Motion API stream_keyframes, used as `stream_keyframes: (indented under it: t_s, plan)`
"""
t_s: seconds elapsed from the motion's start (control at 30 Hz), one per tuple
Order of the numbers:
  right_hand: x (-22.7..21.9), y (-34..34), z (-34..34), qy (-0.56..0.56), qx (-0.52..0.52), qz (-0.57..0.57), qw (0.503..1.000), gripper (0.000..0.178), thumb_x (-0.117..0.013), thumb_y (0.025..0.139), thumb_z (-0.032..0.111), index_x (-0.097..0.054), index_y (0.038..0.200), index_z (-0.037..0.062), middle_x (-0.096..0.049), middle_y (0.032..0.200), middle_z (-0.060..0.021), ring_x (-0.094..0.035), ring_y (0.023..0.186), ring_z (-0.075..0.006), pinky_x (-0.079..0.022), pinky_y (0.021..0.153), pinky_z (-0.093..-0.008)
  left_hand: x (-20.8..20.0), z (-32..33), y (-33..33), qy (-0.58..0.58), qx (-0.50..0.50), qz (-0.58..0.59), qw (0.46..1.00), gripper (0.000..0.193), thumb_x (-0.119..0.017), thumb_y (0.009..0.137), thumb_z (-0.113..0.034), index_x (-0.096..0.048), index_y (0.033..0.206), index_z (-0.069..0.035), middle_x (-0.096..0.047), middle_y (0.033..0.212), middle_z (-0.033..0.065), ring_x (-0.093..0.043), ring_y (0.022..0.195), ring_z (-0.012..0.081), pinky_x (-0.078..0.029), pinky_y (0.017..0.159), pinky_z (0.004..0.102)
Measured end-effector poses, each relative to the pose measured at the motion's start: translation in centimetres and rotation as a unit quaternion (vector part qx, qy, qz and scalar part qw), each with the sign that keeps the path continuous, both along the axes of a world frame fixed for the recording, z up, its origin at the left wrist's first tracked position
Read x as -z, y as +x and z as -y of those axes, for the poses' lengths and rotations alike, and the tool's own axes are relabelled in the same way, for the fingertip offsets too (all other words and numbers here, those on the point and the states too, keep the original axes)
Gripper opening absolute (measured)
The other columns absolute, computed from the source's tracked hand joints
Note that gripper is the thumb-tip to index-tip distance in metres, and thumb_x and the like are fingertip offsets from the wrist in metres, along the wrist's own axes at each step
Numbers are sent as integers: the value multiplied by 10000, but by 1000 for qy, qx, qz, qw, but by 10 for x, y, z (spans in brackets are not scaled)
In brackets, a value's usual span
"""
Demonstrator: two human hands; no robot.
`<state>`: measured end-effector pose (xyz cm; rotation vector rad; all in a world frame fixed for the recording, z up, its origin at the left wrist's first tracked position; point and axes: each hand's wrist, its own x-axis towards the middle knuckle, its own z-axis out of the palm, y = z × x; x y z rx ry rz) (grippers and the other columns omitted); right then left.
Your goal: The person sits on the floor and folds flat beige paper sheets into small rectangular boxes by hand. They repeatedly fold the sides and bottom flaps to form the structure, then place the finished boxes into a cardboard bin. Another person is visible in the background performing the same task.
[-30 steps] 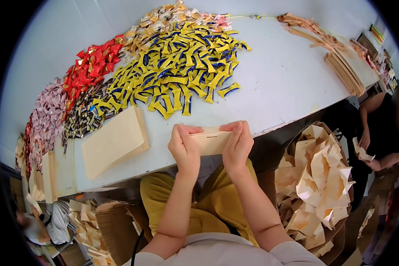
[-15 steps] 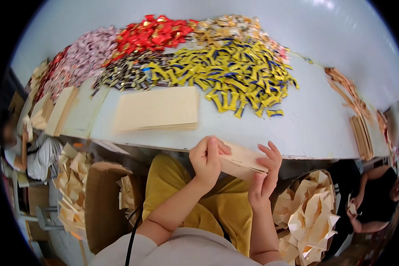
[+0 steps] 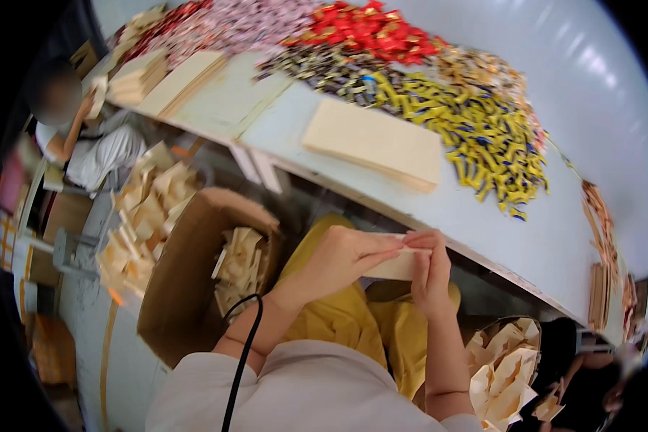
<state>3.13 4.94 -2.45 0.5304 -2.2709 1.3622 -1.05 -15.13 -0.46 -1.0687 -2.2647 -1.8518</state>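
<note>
A long pale blue table spans the room above a grey floor, evenly lit.

A pale worktop carries a stack of tan paper sheets. Beyond the stack lie yellow wrappers, red wrappers and pink wrappers; more tan stacks lie to its left.

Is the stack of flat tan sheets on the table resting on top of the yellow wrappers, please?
No, the stack of tan sheets lies on bare table beside the yellow wrappers, not on them.
</note>
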Motion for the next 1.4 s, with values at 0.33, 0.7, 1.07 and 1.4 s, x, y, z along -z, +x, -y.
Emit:
stream_keyframes:
  t_s: [0.33, 0.7, 1.07, 1.4]
  plan:
    - [-6, -59, 99, 135, -123, -23, 983, 207, -553, 974, 77, -630, 1165, 54, -585, 1239, -142, -541, 1151, -316, -403, 1014, -431, 18, 116, 6, -9, -204, 86, 975, 192, -678, 902, -33, -730, 1070, 44, -767, 980, 132, -690, 816, 80, -535, 746, 231]
    - [-2, -133, 22, 450, 172, -143, 865, 325, -617, 922, 127, -618, 1243, 75, -651, 1257, -126, -597, 1216, -271, -335, 1122, -551, 215, 274, -46, -384, -536, 87, 747, 278, -701, 889, -236, -733, 1136, -111, -725, 960, 167, -694, 861, 370, -557, 758, 448]
    - [-21, -29, 49, 396, 233, -267, 847, 344, -638, 869, 46, -629, 1201, -45, -691, 1160, -178, -674, 1116, -310, -507, 997, -424, 53, 70, -26, 225, -152, 161, 949, 305, -621, 970, -89, -615, 1250, 32, -668, 1165, 98, -643, 1084, 183, -507, 903, 296]
    - [-21, 100, -47, -2, 344, -53, 937, 669, -735, 837, 32, -462, 1448, 31, -543, 1406, -189, -508, 1327, -337, -357, 1129, -428, 32, -85, 5, 172, 168, 415, 877, 257, -603, 1004, -154, -662, 1158, 43, -699, 1072, 53, -632, 934, 106, -518, 800, 283]
